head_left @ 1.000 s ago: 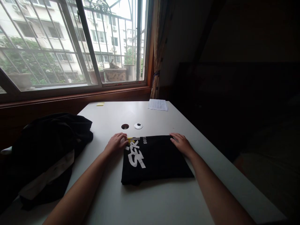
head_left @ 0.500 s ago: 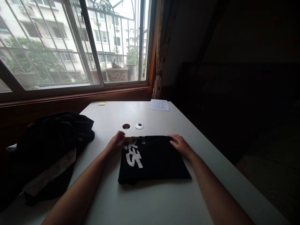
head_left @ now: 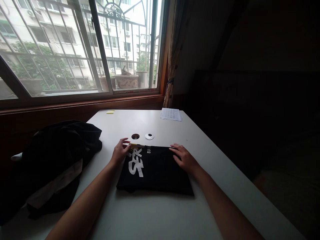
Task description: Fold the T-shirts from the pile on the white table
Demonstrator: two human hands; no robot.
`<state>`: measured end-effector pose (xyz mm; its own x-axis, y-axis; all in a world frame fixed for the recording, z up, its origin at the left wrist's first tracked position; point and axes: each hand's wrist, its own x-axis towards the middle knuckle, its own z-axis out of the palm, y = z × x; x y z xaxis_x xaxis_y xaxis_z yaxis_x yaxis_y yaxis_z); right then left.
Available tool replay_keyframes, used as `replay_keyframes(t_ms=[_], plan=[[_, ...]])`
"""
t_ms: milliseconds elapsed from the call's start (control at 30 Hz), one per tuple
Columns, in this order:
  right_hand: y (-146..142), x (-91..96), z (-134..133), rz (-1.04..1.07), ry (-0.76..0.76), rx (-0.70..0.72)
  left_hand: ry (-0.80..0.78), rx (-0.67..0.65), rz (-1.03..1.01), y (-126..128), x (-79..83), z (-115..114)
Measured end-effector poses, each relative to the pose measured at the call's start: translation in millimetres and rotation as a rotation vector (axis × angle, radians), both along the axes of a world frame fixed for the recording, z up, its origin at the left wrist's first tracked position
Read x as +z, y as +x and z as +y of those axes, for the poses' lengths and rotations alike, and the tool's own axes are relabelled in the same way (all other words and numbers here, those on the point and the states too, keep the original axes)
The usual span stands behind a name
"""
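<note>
A folded black garment [head_left: 160, 170] with white lettering lies on the white table [head_left: 160, 213] in front of me. My left hand [head_left: 120, 151] rests at its far left corner, fingers spread over the edge by a small yellow strip. Flat on the far right part of the garment lies my right hand [head_left: 183, 157], fingers stretched out. Neither hand grips anything that I can see.
A heap of dark clothing [head_left: 50, 160] covers the table's left side. Behind the garment are a round cable hole [head_left: 135, 136] and its white cap [head_left: 149, 136]. A paper sheet [head_left: 171, 114] and a yellow note [head_left: 110, 112] lie near the window. The right is dark.
The folded garment has slid left and turned slightly under both hands. My right hand has moved inward over the cloth; my left stays at the far left corner.
</note>
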<state>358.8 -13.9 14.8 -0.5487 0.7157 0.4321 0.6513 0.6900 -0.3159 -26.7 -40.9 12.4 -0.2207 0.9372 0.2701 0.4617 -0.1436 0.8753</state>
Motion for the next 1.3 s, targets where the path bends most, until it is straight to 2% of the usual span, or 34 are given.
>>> replay_keyframes(t_ms=[100, 200, 300, 400, 500, 700, 833, 933, 1100, 1200, 1300], plan=[[-23, 10.1, -16, -0.116, -0.081, 0.136, 0.097, 0.034, 0.105, -2, -3.7, 2], [-41, 14.6, -29, -0.244, -0.201, 0.229, 0.254, -0.027, 0.374, 3, -3.8, 0], [-49, 14.6, -33, -0.324, -0.258, 0.234, 0.379, -0.319, 0.694, 19, -2.2, -7], [-49, 13.2, -32, -0.354, -0.258, 0.210, 0.318, -0.620, 0.853, 38, -2.5, -15], [-45, 10.9, -28, -0.369, -0.255, 0.152, 0.167, -0.683, 0.895, 47, -3.5, -19], [-23, 3.0, -11, -0.368, -0.293, -0.111, 0.080, -0.672, 0.924, 42, -2.8, -17], [-2, -6.4, 3, -0.344, -0.371, -0.254, 0.039, -0.586, 0.937, 38, -4.9, -15], [9, -14.6, 10, -0.298, -0.371, -0.279, -0.021, -0.470, 0.924, 29, -6.5, -11], [17, -22.1, 16, -0.164, -0.245, -0.259, -0.140, -0.233, 0.838, 11, -6.7, -6], [20, -19.8, 17, -0.070, -0.192, -0.202, -0.110, -0.108, 0.739, 7, -6.8, -4], [21, -14.8, 16, -0.013, -0.176, -0.188, -0.075, -0.053, 0.601, 5, -6.5, -3]])
